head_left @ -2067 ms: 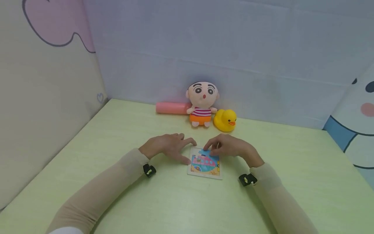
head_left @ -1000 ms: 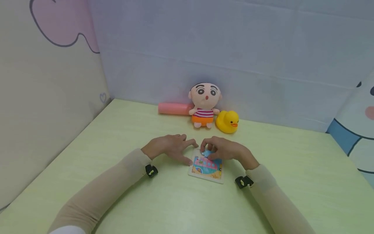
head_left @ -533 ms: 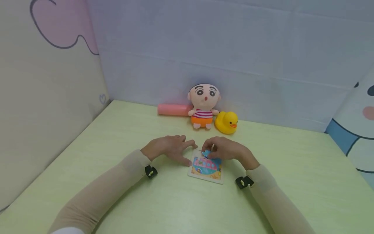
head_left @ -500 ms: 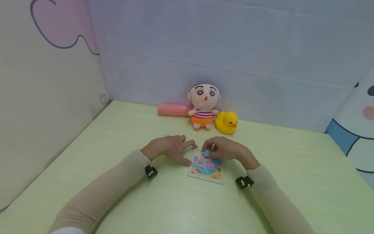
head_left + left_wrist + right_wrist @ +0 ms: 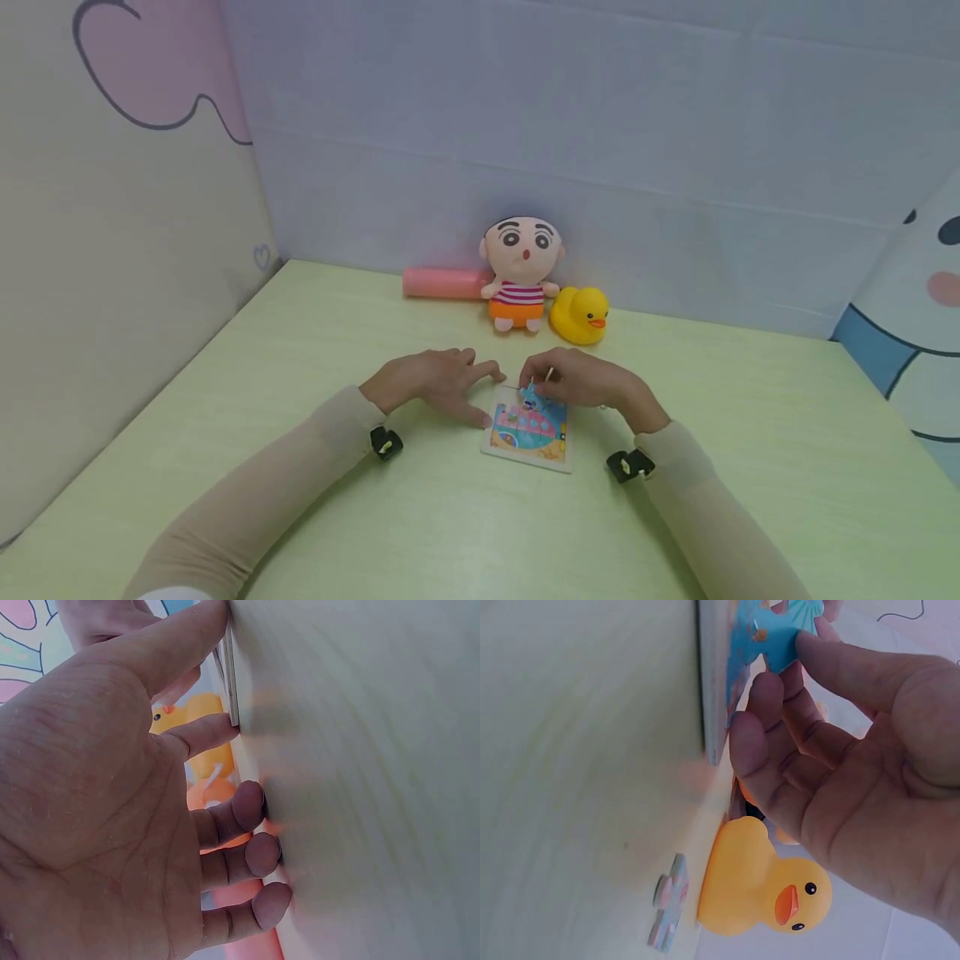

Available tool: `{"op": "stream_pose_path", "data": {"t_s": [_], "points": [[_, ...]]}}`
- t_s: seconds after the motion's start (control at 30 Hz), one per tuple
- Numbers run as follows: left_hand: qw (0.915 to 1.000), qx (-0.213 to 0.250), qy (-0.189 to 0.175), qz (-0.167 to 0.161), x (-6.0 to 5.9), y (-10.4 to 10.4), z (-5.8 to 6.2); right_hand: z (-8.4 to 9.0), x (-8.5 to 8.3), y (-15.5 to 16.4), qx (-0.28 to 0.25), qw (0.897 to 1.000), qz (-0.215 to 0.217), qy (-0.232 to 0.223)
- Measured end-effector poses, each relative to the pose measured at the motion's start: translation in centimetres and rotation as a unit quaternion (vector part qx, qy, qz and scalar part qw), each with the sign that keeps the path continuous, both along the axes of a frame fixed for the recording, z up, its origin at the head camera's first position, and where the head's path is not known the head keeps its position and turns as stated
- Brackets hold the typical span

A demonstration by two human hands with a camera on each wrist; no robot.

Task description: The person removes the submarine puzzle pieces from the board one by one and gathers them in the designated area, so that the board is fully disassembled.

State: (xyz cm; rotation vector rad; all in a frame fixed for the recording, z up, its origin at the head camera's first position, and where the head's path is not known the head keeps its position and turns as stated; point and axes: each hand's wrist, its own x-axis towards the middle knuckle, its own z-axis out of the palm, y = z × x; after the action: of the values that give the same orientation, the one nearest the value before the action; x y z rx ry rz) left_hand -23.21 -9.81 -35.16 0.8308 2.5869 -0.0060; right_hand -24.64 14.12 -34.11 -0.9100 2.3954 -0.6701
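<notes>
A small framed puzzle board (image 5: 527, 433) with a pink boat picture lies flat on the green table (image 5: 420, 517). My left hand (image 5: 474, 390) rests spread beside it, thumb and forefinger against its left edge (image 5: 229, 682), the other fingertips (image 5: 255, 806) on the table. My right hand (image 5: 537, 382) is at the board's far edge and pinches a blue puzzle piece (image 5: 534, 397) between thumb and fingers. In the right wrist view the piece (image 5: 776, 634) stands tilted up off the board (image 5: 714, 690).
A plush doll (image 5: 519, 275), a yellow rubber duck (image 5: 577, 315) and a pink roll (image 5: 441, 282) stand along the padded back wall. A loose puzzle piece (image 5: 667, 904) lies on the table near the duck (image 5: 761, 889). Padded walls close in both sides.
My right hand has taken the blue piece at the board's far edge and tipped it up off the board. My left hand has stayed at the board's left edge.
</notes>
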Motion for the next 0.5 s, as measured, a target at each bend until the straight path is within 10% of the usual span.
{"op": "stream_pose_path", "data": {"t_s": [0.5], "points": [[1.0000,0.006,-0.003,0.000,-0.17,-0.03,-0.22,0.63,0.28,0.48,-0.030,0.999,-0.028,-0.026]]}}
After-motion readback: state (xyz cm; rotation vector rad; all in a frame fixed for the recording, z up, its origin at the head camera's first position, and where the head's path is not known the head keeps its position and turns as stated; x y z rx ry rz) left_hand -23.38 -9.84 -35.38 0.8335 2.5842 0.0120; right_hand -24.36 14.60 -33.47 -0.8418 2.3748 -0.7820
